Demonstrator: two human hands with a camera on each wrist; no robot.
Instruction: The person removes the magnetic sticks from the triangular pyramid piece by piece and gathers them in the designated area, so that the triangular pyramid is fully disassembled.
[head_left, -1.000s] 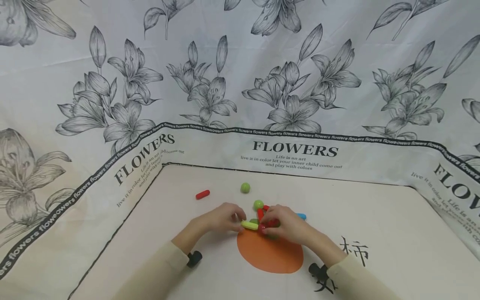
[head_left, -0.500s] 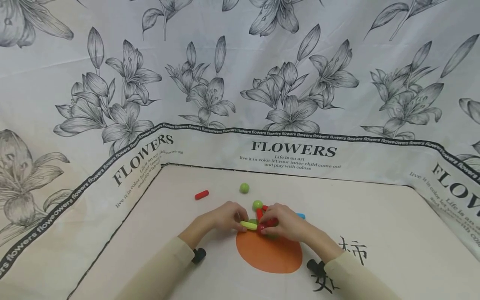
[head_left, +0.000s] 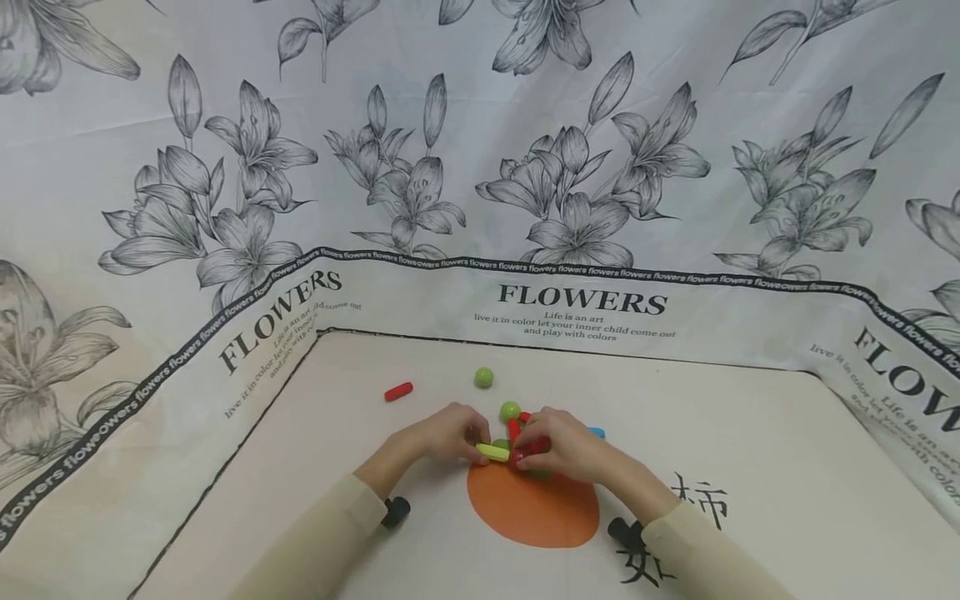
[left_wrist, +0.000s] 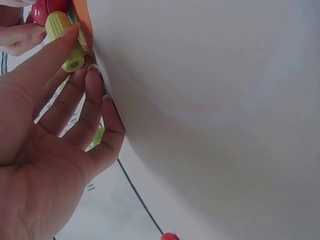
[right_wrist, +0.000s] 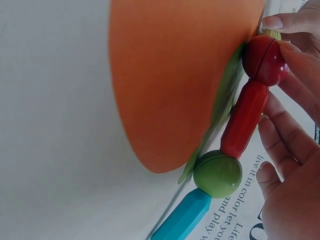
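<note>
- Two hands stay put; little has shifted over the last second.
- Left hand [head_left: 450, 433] pinches yellow rod [head_left: 492, 452] at orange disc's [head_left: 534, 512] 11 o'clock edge.
- Right hand [head_left: 562, 446] grasps red ball [right_wrist: 264, 60], still pressed to rod's end.

The desk [head_left: 750, 467] is covered by a cream cloth printed with a large orange circle [head_left: 534, 510] and black characters [head_left: 701, 504], and bordered by a black line; the same cloth is turned up as walls with "FLOWERS" lettering and grey lilies. A loose red stick [head_left: 398, 391] is seen lying far left and a loose green ball [head_left: 483, 377] beyond the centre, well apart from each other. At the circle's far edge a joined cluster is laid: a yellow stick [head_left: 492, 452], red sticks [head_left: 514, 428], a red ball [right_wrist: 264, 59], green balls [head_left: 510, 410] and a blue stick [head_left: 596, 432].
</note>
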